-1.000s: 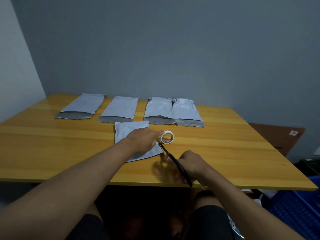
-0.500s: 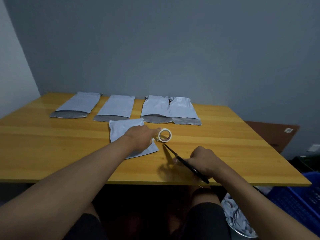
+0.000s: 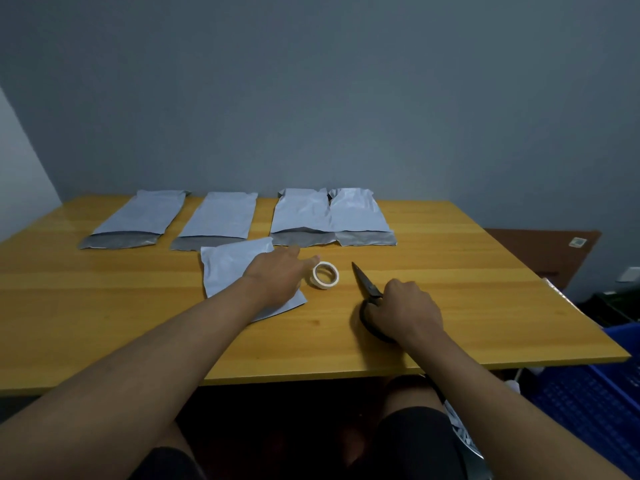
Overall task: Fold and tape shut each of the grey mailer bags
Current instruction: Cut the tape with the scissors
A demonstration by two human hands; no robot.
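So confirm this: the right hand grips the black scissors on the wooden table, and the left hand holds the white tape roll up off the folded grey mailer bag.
Not quite. In the head view the white tape roll stands on the wooden table beside the folded grey mailer bag; the left hand rests on that bag. The right hand does grip the black scissors.

The left hand [image 3: 277, 277] covers the right part of the folded mailer bag [image 3: 232, 268], so any tape under its fingers cannot be seen. The right hand [image 3: 403, 310] hides most of the scissors' [image 3: 367, 287] handles behind its curled fingers. The blue crate [image 3: 595, 403] is cut off by the right edge.
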